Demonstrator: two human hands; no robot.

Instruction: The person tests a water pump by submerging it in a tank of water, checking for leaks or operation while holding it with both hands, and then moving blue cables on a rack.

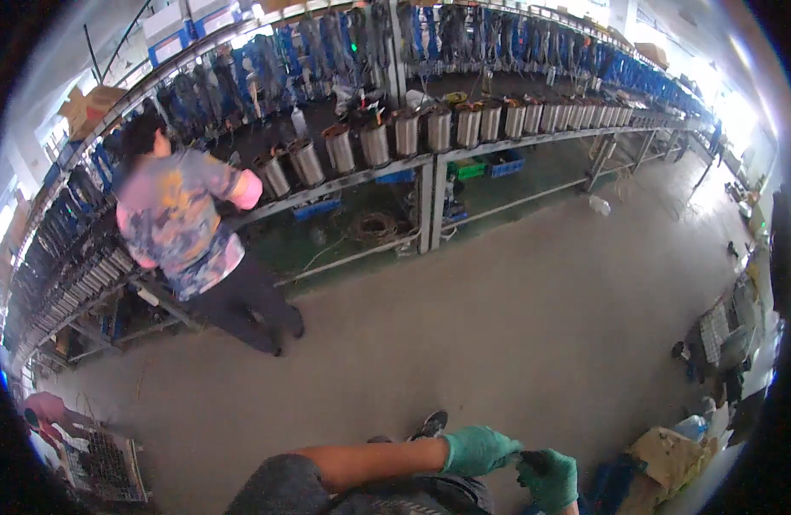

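My left hand (481, 451), in a green glove, reaches across at the lower edge with its fingers closed together. Its fingertips meet my right hand (557, 482), which wears a matching glove and has its fingers curled in. A dark patch shows at the right hand's fingers; whether it is a small object or a stained part of the glove cannot be told. Whatever lies between the two hands is too small and hidden to name.
A long metal workbench (434, 163) bears a row of metal cylinders (375, 144) along its edge. A co-worker in a patterned shirt (176, 215) stands at it on the left. Cardboard (667, 455) lies close by my right; a wire-mesh cart (108, 468) stands at lower left.
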